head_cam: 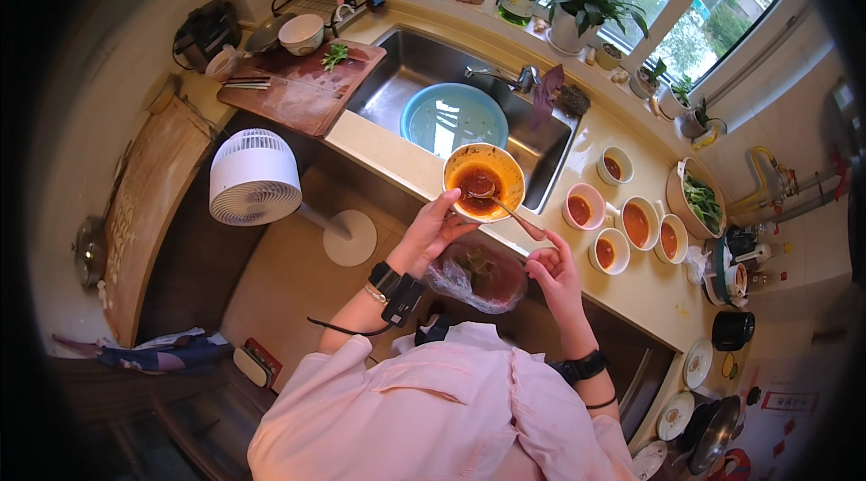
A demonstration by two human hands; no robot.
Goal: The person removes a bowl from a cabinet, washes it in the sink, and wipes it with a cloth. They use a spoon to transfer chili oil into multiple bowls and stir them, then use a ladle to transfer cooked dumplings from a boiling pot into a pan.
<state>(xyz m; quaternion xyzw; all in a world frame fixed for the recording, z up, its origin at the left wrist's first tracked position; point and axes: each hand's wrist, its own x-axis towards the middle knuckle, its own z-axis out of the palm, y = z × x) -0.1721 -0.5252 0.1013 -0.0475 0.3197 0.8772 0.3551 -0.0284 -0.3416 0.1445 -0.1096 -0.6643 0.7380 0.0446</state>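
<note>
My left hand (433, 227) grips a bowl (452, 173) from its side and underneath, near the sink's front edge. Dark red sauce (479, 186) covers the bowl's bottom, with specks up the pale inner wall. A metal spoon (506, 207) leans in the sauce, its handle over the rim toward my right hand (558, 271). The right fingertips are at the handle's end, the thumb lower and apart; whether they grip it is unclear. Several cups and bowls of reddish sauce, one a pink bowl (584, 206), one a large white cup (639, 222), stand on the counter at right.
A sink (399, 61) holds a blue basin (404, 122) of water. Left of it lies a wooden cutting board (291, 102) with green leaves. A white fan (254, 176) stands on the floor. Below my hands is a clear plastic bag (484, 278). A basket of greens (703, 203) stands right.
</note>
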